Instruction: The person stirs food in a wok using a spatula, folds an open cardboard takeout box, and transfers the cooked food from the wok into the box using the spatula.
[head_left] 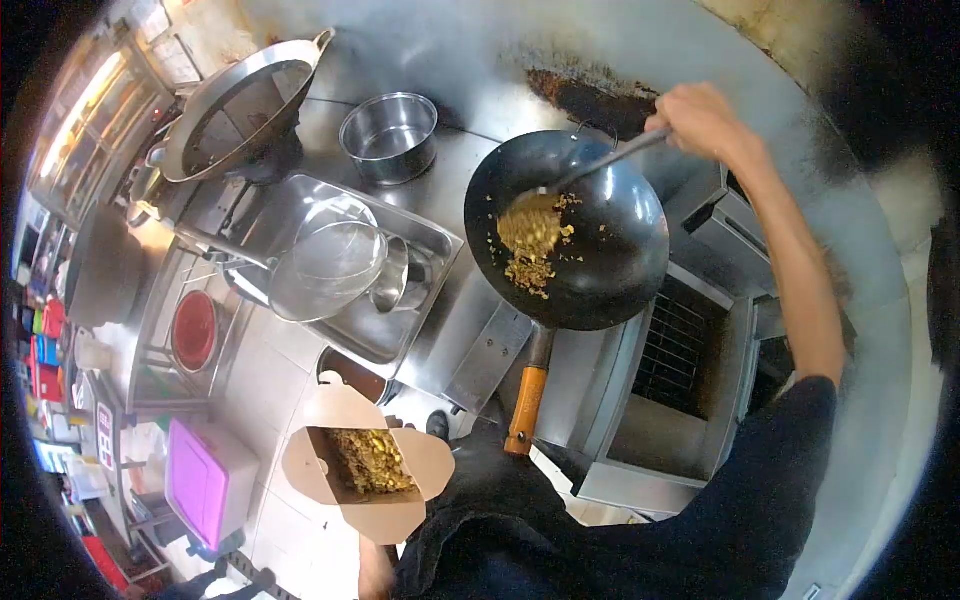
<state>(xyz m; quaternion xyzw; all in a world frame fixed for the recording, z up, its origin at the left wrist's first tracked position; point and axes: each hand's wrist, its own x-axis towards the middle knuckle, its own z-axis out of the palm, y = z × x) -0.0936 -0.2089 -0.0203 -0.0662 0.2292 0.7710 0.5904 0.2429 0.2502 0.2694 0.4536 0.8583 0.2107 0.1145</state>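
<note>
My right hand [695,120] grips the long handle of a metal ladle [615,158], whose head is down in a dark wok [610,270]. Fried rice [530,232] with yellow bits lies heaped in and around the ladle head, with crumbs scattered on the wok's wall. The wok's wooden handle [527,405] points toward my body, with no hand on it. Low in the view, my left hand [375,572] holds up an open cardboard takeout box [390,522] from below; its fingers are mostly hidden. The box's flaps are spread, and similar rice fills much of it.
A steel pot [390,135] stands behind a sunken steel basin [425,235], where a mesh strainer [328,270] rests beside a metal cup [390,280]. A second large wok [240,110] sits at upper left. A purple-lidded bin [197,485] and a red round lid [199,330] are further left.
</note>
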